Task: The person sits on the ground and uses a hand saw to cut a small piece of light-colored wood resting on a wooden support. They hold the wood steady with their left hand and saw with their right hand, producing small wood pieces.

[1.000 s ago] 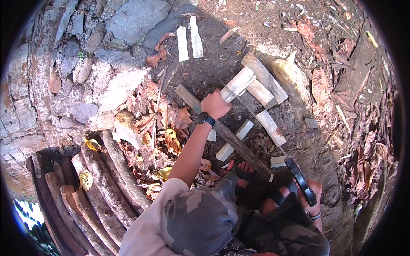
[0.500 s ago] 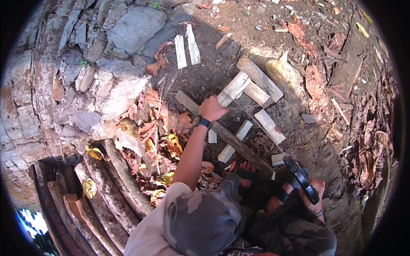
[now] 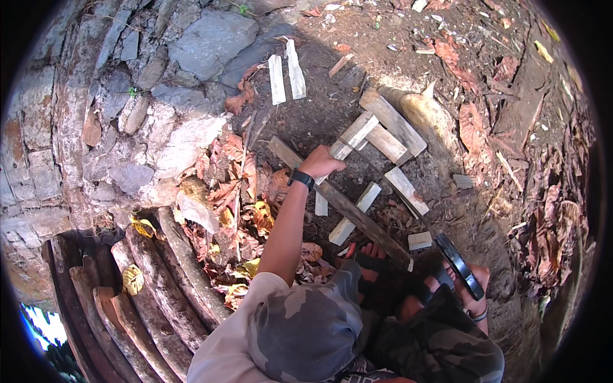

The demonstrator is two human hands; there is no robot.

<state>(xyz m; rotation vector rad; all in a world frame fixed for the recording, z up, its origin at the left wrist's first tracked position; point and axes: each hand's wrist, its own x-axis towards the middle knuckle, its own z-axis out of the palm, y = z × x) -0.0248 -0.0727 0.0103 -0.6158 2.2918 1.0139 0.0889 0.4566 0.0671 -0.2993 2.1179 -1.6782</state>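
Note:
My left hand (image 3: 321, 163) is closed on the near end of a pale split wood piece (image 3: 355, 134). Its wrist carries a dark watch. Beneath it a long dark plank (image 3: 361, 220) slants toward my feet. A handsaw (image 3: 460, 265) with a black handle is gripped in my right hand (image 3: 474, 287). The thin blade stretches from the handle up to the wood piece, just right of my left hand. More pale pieces lie about: one under the blade's line (image 3: 407, 191), a small block (image 3: 419, 240) by the handle and a longer stick (image 3: 354, 214).
A thick log (image 3: 418, 112) and a split piece (image 3: 393, 121) lie beyond the work. Two pale slats (image 3: 276, 80) rest farther off. A stone wall (image 3: 211, 41) fills the left, above stacked round poles (image 3: 163, 290). Dry leaves (image 3: 262, 220) cover the ground beside my left arm.
My right hand and the saw have shifted slightly rightward, and the small block beside the handle shows more fully. My left hand keeps its hold on the wood piece. The whole view has shifted slightly.

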